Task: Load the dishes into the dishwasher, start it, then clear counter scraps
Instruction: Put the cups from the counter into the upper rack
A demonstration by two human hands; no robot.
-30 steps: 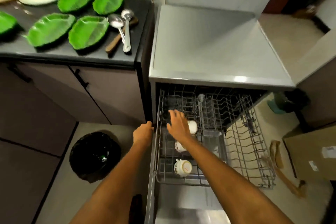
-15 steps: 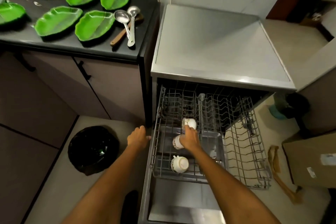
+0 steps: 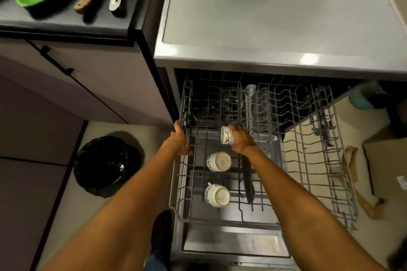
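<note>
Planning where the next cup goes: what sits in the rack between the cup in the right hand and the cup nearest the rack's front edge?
One upturned cup, seen in the head view, between the held cup and the front cup.

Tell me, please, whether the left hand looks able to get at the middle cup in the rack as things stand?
Probably yes. The left hand grips the rack's left edge, and the middle cup sits upside down just beside it with nothing over it. The right hand holds another cup farther back, out of the way.

A home kitchen.
An open dishwasher (image 3: 275, 35) with a wire rack (image 3: 308, 160) stands beside cabinets (image 3: 88, 86), a dark tabletop (image 3: 66, 22) and a bin (image 3: 103, 165).
</note>
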